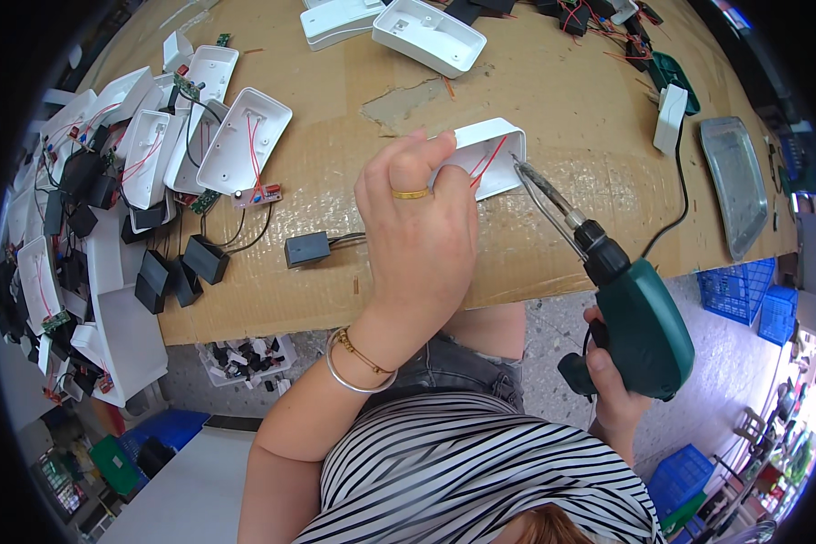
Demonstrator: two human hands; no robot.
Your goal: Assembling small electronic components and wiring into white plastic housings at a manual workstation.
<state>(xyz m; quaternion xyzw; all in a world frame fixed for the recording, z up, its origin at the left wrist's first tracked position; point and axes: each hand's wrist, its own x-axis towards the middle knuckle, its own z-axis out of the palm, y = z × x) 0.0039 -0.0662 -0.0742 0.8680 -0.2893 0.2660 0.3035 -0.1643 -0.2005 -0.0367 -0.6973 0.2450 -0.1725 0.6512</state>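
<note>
My left hand [420, 227] grips a white plastic housing [491, 133], its open side tilted toward the right. Red wires [489, 163] show inside it; the rest of the interior is hidden behind my fingers. In my right hand [618, 392] is a green soldering gun [646, 325], my fingers wrapped round its handle. Its metal tip points at the housing's right rim, close to the edge; whether it touches, I cannot tell. Near my left wrist lies a small black box [308, 249] on a dark cable that runs behind my hand.
White housings [245, 140] with circuit boards and black boxes [207, 258] crowd the left. More white shells [429, 36] lie at the far edge. To the right are a grey metal tray [734, 186], a white piece with a black cord [669, 118], and blue crates [737, 290] below the cardboard-covered table [335, 109].
</note>
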